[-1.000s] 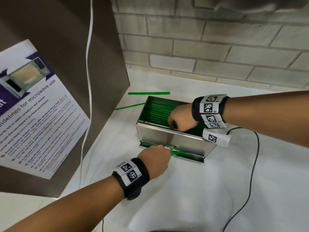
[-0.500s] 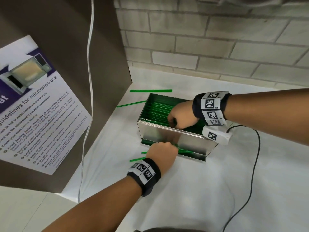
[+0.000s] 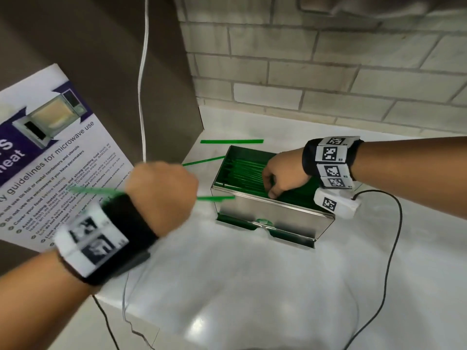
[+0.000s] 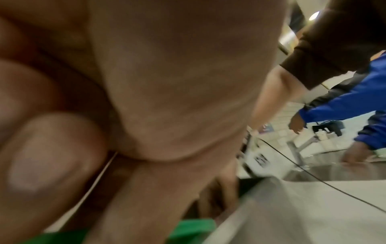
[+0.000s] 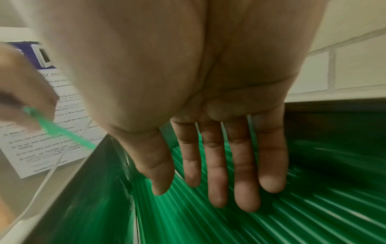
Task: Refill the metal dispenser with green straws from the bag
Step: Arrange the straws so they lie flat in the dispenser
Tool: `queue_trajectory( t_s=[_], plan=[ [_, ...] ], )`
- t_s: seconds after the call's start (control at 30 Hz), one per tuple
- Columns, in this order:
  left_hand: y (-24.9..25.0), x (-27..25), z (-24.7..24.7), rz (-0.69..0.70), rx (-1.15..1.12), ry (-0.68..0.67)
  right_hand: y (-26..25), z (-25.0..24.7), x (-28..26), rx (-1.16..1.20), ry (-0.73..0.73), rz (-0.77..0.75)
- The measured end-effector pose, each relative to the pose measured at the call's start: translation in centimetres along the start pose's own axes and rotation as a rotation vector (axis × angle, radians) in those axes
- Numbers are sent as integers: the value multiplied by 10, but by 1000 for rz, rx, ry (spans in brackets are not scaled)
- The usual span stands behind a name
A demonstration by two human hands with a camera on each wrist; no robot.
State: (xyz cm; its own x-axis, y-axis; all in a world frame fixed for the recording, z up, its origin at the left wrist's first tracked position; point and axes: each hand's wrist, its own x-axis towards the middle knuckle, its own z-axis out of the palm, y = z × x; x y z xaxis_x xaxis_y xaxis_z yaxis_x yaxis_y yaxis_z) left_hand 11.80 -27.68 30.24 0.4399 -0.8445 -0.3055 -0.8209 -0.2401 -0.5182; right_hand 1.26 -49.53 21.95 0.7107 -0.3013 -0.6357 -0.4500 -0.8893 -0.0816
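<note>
Head view: metal dispenser (image 3: 273,213) holds green straws (image 3: 242,170) under right hand (image 3: 283,174)

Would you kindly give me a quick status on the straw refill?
Left hand grips one green straw beside the dispenser. Right hand flat on the straws inside. Two loose straws behind it.

Left grip (image 3: 161,193) fisted (blurred); right grip (image 3: 283,173) fingers straight.
</note>
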Motion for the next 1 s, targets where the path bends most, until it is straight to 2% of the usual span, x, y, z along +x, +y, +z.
queue_trajectory(
  t_s=[0.07,0.13,0.27,0.37,0.47,0.57,0.63,0.73,0.87,1.0],
  plan=[
    [-24,8,-25,-85,67,76,0,-5,-4,40,3,10],
    [-31,20,-46,-96,108,135,0,-11,-7,54,20,13],
    [2,54,-59,31,43,149,7,-27,-12,150,84,34],
    [43,86,-56,220,182,38,5,-35,-17,130,131,47],
    [73,108,-53,273,163,11,3,-32,-18,125,106,47],
    [95,121,-47,357,151,80,9,-14,-17,317,15,49],
    [104,126,-46,381,114,105,14,-4,-16,453,41,22],
    [105,127,-47,407,95,112,19,4,-14,510,119,7],
    [103,131,-38,421,-52,126,21,16,-8,539,23,-5],
    [88,137,-23,563,-101,208,23,16,-8,533,-104,47]
  ],
)
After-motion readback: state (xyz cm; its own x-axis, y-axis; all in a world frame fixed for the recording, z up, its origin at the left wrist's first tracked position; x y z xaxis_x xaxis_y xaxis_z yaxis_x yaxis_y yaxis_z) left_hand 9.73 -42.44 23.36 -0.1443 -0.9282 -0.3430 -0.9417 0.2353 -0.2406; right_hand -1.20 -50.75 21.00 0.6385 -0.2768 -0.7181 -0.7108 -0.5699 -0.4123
